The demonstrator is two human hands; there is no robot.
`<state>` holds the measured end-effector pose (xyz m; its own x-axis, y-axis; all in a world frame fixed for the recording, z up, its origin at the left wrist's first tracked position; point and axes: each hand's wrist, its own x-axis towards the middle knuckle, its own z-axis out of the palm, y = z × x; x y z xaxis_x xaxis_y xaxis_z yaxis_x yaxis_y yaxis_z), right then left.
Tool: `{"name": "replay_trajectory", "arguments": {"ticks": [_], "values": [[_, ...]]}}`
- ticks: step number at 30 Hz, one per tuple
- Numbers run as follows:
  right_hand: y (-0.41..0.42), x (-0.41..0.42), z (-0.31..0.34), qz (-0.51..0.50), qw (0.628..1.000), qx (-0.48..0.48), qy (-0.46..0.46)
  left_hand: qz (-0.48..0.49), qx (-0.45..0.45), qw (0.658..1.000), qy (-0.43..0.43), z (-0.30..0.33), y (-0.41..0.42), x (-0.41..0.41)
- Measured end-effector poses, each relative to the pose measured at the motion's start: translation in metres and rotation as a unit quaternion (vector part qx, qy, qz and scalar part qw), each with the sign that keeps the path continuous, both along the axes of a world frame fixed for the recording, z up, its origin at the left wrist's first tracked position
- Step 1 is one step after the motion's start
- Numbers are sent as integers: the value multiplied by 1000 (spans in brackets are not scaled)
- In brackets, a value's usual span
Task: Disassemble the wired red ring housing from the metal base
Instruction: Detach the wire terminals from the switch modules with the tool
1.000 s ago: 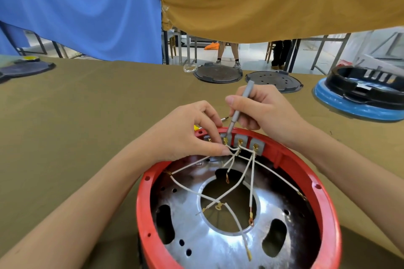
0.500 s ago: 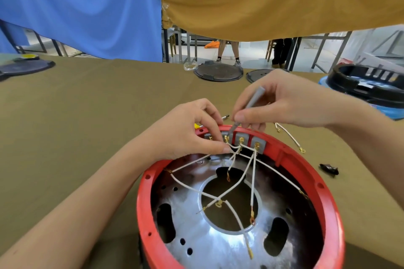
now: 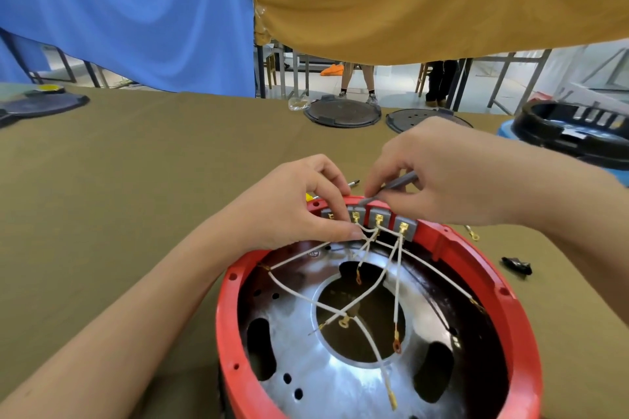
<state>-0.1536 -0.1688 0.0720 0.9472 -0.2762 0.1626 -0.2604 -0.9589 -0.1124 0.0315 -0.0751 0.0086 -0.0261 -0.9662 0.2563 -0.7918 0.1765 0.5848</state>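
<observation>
The red ring housing lies in front of me around the shiny metal base. White wires with brass lugs cross the base and run to grey terminal blocks on the ring's far rim. My left hand grips the far rim, thumb inside, fingers over the blocks. My right hand pinches a thin grey tool, which lies nearly flat with its tip at the top of the blocks.
Two dark round lids lie at the table's far edge. A black housing on a blue part sits far right. A small black piece and a loose lug lie right of the ring. Another dark lid is far left.
My right hand has swung from upright to over the rim, tipping the grey tool from steep to nearly flat against the block tops. My left hand has kept its grip on the rim.
</observation>
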Motion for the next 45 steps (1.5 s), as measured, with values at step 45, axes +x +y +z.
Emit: {"name": "replay_trajectory", "arguments": {"ticks": [45], "values": [[20,31,8,-80,994,-19,74,3,-13,999,50,2,1,-5]]}}
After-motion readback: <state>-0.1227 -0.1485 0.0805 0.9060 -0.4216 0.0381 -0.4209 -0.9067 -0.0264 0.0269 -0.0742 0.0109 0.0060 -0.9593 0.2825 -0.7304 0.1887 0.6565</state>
